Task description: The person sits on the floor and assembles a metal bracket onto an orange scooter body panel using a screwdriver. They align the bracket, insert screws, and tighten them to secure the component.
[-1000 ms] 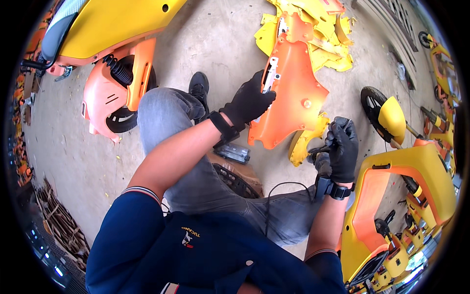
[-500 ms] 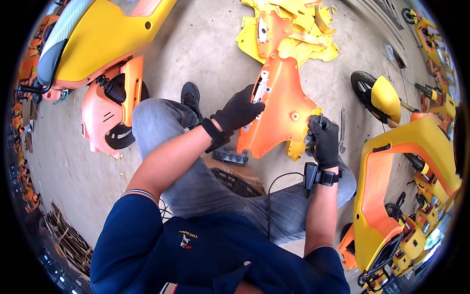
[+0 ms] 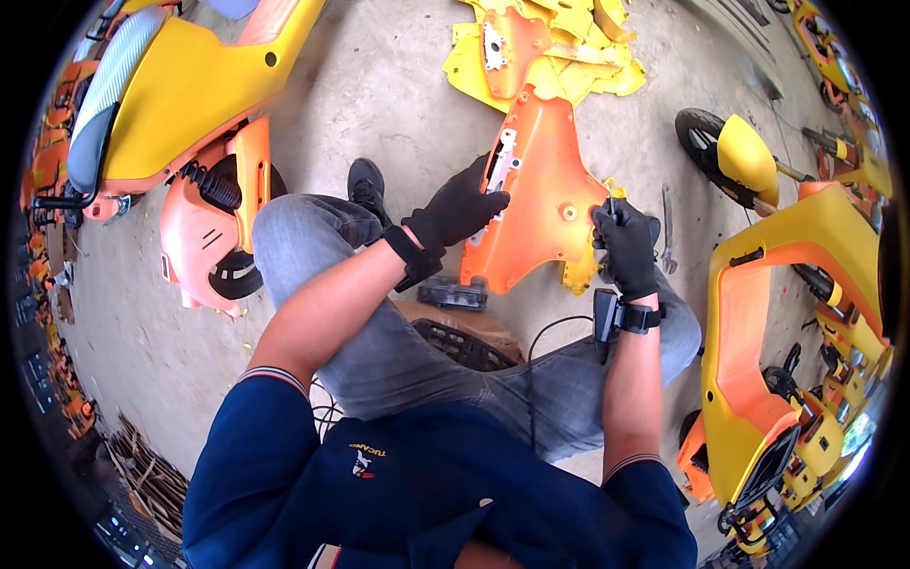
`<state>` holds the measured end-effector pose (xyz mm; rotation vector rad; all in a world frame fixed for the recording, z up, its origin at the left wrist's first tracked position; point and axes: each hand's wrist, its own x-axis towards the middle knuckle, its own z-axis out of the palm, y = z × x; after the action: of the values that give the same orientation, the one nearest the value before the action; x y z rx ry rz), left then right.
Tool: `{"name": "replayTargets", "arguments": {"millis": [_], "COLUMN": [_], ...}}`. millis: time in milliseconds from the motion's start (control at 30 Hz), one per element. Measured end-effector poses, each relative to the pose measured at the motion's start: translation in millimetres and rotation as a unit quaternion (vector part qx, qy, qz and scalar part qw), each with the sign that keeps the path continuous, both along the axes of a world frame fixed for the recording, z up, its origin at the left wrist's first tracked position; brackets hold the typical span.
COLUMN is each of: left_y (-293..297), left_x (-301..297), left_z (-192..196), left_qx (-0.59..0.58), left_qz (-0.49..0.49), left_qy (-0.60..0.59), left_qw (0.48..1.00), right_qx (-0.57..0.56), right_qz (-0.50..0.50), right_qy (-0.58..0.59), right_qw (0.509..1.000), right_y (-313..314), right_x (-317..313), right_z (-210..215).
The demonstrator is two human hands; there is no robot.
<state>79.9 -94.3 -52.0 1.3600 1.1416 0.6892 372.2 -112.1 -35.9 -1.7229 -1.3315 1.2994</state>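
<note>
My left hand [image 3: 459,207], in a black glove, is closed around the left edge of an orange plastic body panel [image 3: 545,180], beside a white fitting [image 3: 502,156] on it. The panel is held up at a tilt above my lap. At its right edge my gloved right hand [image 3: 628,248] is closed on a thin, dark, rod-like tool [image 3: 611,204] whose kind I cannot make out. The fingers sit close to a yellow piece [image 3: 578,273] that shows from behind the panel. How that piece joins the panel is hidden.
A pile of yellow panels [image 3: 588,57] with another orange panel [image 3: 515,47] lies ahead. A wrench [image 3: 668,228] rests on the floor at right. Yellow-orange scooters stand left [image 3: 199,85] and right [image 3: 725,360]. A dark tray-like part [image 3: 455,294] and cable [image 3: 533,379] are by my legs.
My right fingers have shifted slightly up, closer against the panel's right edge. My left hand keeps its grip on the panel. The whole view has shifted a little.
</note>
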Motion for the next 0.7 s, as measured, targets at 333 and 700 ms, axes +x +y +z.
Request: {"name": "replayTargets", "arguments": {"millis": [333,700], "left_y": [10,0], "left_x": [-11,-3], "left_z": [4,-2], "left_qx": [-0.333,-0.273], "left_qz": [-0.054,-0.132], "left_qy": [-0.258,-0.391], "left_qw": [0.906,0.869], "right_qx": [-0.022,-0.025], "right_qz": [-0.029,-0.045], "right_qy": [0.113,0.195], "right_qw": [0.993,0.979], "right_y": [-6,-8], "right_x": [21,18], "right_z": [36,30]}}
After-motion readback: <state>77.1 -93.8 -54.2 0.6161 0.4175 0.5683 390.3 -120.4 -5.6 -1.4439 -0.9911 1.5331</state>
